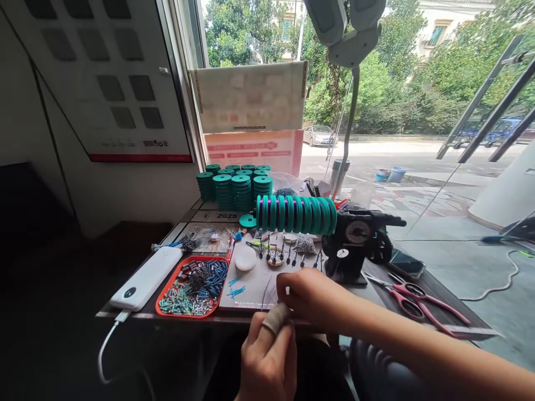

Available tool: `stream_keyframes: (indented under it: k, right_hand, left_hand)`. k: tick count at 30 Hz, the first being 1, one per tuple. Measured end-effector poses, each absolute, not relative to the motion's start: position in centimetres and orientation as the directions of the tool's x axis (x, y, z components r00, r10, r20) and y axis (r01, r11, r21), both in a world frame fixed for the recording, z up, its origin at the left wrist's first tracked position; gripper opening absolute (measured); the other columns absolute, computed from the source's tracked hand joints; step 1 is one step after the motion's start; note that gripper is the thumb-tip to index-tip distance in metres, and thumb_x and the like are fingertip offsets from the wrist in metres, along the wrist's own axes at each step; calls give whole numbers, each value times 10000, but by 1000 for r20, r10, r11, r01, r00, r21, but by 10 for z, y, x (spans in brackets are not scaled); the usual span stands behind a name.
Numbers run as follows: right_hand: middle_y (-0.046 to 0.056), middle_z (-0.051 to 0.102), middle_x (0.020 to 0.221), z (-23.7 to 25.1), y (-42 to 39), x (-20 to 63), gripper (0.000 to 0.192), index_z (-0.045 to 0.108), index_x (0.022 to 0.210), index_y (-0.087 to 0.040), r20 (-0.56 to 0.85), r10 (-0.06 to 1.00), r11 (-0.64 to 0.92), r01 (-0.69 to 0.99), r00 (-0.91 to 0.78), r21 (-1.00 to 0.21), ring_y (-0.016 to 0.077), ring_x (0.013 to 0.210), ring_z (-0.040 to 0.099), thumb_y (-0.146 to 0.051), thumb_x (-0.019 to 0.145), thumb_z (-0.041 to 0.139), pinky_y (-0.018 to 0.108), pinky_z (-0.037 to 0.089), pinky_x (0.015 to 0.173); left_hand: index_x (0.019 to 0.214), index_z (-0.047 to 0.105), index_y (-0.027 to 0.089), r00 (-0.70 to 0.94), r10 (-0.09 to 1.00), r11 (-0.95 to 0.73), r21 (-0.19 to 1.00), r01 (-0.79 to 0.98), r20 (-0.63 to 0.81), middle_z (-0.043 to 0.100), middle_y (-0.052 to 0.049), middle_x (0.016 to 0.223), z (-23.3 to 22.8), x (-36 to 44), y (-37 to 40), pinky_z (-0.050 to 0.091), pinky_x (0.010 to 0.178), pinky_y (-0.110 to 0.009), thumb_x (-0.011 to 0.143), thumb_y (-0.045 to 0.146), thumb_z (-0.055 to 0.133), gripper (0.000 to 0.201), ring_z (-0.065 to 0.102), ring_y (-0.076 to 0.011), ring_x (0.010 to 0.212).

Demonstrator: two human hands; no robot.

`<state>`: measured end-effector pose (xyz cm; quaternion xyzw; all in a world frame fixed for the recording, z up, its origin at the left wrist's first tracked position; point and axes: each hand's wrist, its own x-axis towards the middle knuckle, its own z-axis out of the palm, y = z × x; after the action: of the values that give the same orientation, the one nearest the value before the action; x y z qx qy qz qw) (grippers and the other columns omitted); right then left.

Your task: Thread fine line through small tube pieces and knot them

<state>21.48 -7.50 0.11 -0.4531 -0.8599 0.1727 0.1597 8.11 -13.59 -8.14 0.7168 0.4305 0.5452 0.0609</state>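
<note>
Landmark: the red tray (167, 298) of small blue and silver tubes, at the front left of the bench (438, 289).
Left hand (267, 362): lower right of the tray, at the bench's front edge; the fingers (273, 320) are curled in, one tip wrapped in beige tape, and they pinch something very thin that I cannot make out.
Right hand (313, 298): right of the tray, just above the left hand and touching it; the fingers are bent down to the same point, but whether they grip anything I cannot tell.
Spool row (296, 214): up and right of the tray, teal discs on a rod of the black winder (355, 245), with thin lines and small weights hanging under it.
Other things: white power bank (146, 278) just left of the tray; red scissors (413, 301) well to its right.
Step, as I judge: a fine joining or tying of a thin line between both hands, near the middle of the work.
Next move calls for: steady tension and small finger motion, close to the bench edge.
</note>
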Motion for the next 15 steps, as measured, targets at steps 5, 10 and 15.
stream_keyframes:
  k: [5, 10, 15]
  right_hand:
    - [-24, 553, 528, 5, -73, 210, 140, 643, 622, -175, 107, 849, 512, 756, -517, -409, 93, 502, 454, -80, 708, 589, 198, 286, 478]
    - [22, 593, 622, -5, -96, 228, 104, 659, 740, -180, 242, 809, 588, 744, -535, -317, 132, 531, 487, -126, 740, 571, 244, 318, 501]
    - [51, 660, 705, -48, -136, 265, 238, 656, 891, -232, 657, 525, 786, 605, -541, -130, 153, 578, 546, -114, 842, 455, 282, 409, 562]
  left_hand:
    - [884, 748, 248, 219, 743, -655, 620, 432, 632, 725, -93, 789, -69, 72, -134, 465, 695, -288, 771, 79, 563, 275, 604, -229, 726]
    - [615, 689, 204, 122, 957, -283, 941, 187, 264, 649, -64, 677, -63, 76, -136, 404, 612, -271, 730, 217, 645, 124, 546, -194, 651]
    - [562, 651, 146, 260, 891, 438, 853, -282, -372, 582, 8, 622, -68, 86, -136, 211, 454, -204, 514, 266, 759, 169, 372, -72, 490]
